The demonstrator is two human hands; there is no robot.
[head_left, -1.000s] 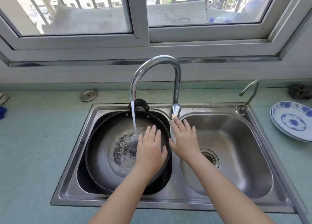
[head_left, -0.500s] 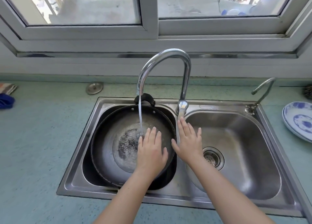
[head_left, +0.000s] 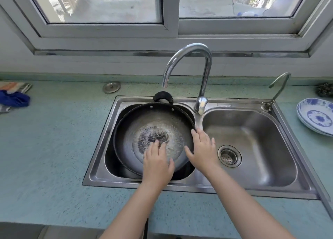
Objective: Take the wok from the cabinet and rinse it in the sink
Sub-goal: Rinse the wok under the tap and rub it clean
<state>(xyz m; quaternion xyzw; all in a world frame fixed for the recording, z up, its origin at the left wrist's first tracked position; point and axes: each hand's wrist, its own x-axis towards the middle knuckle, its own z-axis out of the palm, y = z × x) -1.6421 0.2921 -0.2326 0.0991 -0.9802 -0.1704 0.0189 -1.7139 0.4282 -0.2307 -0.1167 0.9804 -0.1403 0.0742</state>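
The dark wok [head_left: 144, 123] lies in the left basin of the steel double sink [head_left: 100, 148], tilted, with its black loop handle at the back rim. Water and dark residue sit in its bottom. My left hand [head_left: 157, 164] lies flat inside the wok, straight fingers touching the wet centre. My right hand [head_left: 202, 148] rests with spread fingers on the wok's right rim and the divider between the basins; its thumb touches the rim. No water stream shows under the curved faucet [head_left: 189, 49].
The right basin [head_left: 261, 139] holds only a drain strainer. A small second tap [head_left: 279, 82] stands at its back right corner. Blue-and-white plates [head_left: 317, 118] sit on the counter right, a blue cloth [head_left: 14, 98] left, a metal lid [head_left: 111, 87] behind the sink.
The water stream from the faucet is gone. My right hand has drawn back from the faucet lever to the wok's right rim. My left hand stays inside the wok.
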